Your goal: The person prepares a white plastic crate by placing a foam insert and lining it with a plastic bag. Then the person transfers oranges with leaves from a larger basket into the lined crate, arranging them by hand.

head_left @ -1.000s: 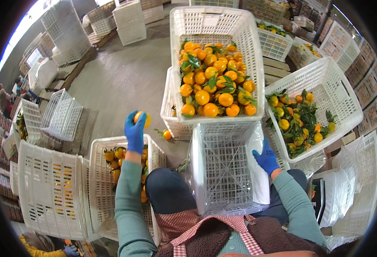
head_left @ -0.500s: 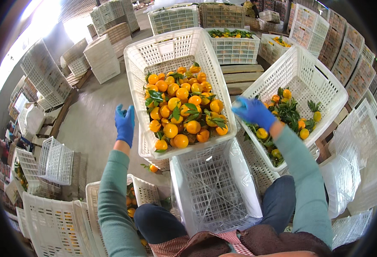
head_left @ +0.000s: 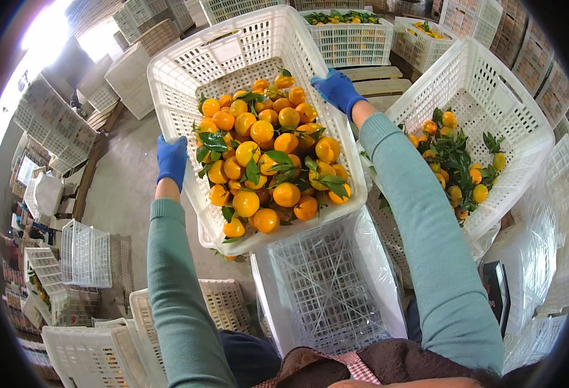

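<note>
A white plastic crate [head_left: 179, 90] heaped at its near end with mandarins [head_left: 262, 132], some with green leaves, sits tilted in front of me. My left hand [head_left: 172, 160], in a blue glove, is closed on the crate's left rim. On the opposite rim, my right hand [head_left: 340, 92], also blue-gloved, is closed round the edge. Both hands have fingertips partly hidden by the rim. Directly below the near edge stands another crate [head_left: 268, 275] lined with clear plastic; its bottom lattice shows through the film.
To the right, a tilted white crate [head_left: 505, 84] holds leafy mandarins [head_left: 451, 158] and loose leaves. Stacked crates [head_left: 58, 126] line the left, beside a wooden pallet. Behind are a fruit-filled crate [head_left: 349, 44] and slats [head_left: 378, 81]. Clear plastic sheets [head_left: 536, 258] hang at right.
Both hands have moved onto the mandarin crate's side rims and closed there. The crate has shifted left in view and looks nearer. My right hand came away from beside the right-hand crate.
</note>
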Available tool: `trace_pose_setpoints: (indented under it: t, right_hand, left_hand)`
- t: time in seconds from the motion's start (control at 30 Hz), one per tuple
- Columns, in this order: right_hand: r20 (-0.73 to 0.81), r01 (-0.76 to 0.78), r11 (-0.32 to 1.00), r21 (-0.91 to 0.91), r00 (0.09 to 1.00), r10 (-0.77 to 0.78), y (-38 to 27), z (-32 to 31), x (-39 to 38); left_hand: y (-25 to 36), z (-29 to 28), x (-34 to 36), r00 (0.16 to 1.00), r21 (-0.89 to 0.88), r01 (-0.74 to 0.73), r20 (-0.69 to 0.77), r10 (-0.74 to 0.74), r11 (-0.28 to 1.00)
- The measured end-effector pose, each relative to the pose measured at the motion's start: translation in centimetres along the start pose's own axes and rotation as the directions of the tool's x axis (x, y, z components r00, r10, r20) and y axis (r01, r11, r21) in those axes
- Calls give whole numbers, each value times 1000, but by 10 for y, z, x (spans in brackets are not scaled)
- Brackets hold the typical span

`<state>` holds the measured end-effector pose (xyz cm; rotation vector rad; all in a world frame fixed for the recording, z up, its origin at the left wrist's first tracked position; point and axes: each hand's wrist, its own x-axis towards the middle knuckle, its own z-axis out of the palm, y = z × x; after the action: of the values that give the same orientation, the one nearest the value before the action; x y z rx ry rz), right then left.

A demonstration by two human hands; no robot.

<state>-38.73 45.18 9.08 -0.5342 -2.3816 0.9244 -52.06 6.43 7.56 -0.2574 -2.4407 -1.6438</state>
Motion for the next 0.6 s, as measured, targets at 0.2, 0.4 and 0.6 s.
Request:
trace_pose_setpoints:
  t: [0.2,0.4,0.6]
  right_hand:
    - [-18,37,992,119,999,-35,1,0,-6]
    - [-322,109,877,-469,903,-284,-38,0,-26]
    - [437,328,886,-328,884,-165,-112,97,-42]
  left_hand:
    - [-3,1,-7,989,-95,-148,-27,146,984]
    - [-6,7,-19,992,-79,-110,-68,105,991]
    - [5,6,-30,997,-176,-76,-43,69,982]
